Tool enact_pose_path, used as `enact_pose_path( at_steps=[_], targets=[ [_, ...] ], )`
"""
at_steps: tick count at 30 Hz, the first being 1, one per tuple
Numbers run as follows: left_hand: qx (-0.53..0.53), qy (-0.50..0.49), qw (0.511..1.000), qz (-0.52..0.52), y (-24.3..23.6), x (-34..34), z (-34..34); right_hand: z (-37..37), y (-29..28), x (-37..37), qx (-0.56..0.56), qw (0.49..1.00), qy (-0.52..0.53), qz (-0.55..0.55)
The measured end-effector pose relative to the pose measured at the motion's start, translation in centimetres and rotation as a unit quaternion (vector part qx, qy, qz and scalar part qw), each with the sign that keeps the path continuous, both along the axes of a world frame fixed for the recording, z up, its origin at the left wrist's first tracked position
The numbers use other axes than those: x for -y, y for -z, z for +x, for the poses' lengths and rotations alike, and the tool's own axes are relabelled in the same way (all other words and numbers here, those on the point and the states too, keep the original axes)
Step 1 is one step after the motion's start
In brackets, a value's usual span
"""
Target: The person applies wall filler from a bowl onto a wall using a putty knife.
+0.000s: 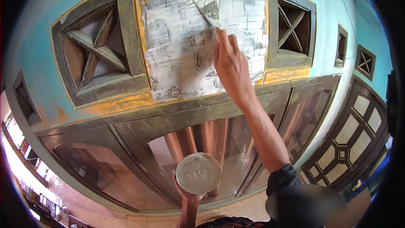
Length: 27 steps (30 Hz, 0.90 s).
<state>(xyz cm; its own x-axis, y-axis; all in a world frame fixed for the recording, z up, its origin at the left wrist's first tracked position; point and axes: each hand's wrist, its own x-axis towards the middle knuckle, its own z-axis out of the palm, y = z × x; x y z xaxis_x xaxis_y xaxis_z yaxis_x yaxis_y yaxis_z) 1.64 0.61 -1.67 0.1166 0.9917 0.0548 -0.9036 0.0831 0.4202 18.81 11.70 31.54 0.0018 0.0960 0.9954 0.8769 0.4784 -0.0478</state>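
Observation:
My right hand (pixel 231 61) is raised in front of the wall, its fingers wrapped round the handle of a putty knife (pixel 211 12). The knife's blade points upward against a patch of white and grey filler (pixel 168 27), with pale paste on and around its upper end. The filler lies in rough, crossing strokes with dark marks showing through. Lower down, my left hand (pixel 189 195) supports a round bowl (pixel 220 173) from beneath and beside it. Thick greyish-white paste (pixel 197 169) fills the bowl; the fingers underneath are mostly hidden.
Wooden vent frames with crossed bars flank the patch, one at left (pixel 95 46) and one at right (pixel 291 25). Orange scraped strips (pixel 126 102) border it. Below run dark wooden glazed panels (pixel 101 156) with a curtain behind. A panelled door (pixel 348 131) stands at far right.

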Motion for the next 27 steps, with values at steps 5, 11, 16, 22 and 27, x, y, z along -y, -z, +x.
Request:
enact_pose_path(
  at_steps=[5, 11, 16, 22, 27],
  targets=[
    [-0.101, -0.039, 0.994, 0.013, -0.2, -1.4, 0.4, 0.8, 4.3, 0.6, -0.020, 0.998, -0.051, -0.041],
    [0.063, 0.053, 0.970, 0.229, 1.6, -2.9, 1.3, 3.0, -1.6, -0.1, 0.000, 0.996, -0.052, 0.076],
    [0.003, 0.038, 0.999, -0.013, -1.2, 0.6, 1.0, 3.6, -0.6, -0.9, 0.010, 0.999, -0.019, 0.032],
    [-0.134, -0.199, 0.968, 0.076, 2.5, -0.5, 0.7, 2.1, 5.2, 0.0, -0.047, 0.997, -0.067, 0.001],
    [-0.162, -0.189, 0.958, 0.141, 2.5, -0.4, 2.6, 4.4, -2.8, -0.5, 0.012, 0.994, -0.040, 0.101]
  ],
)
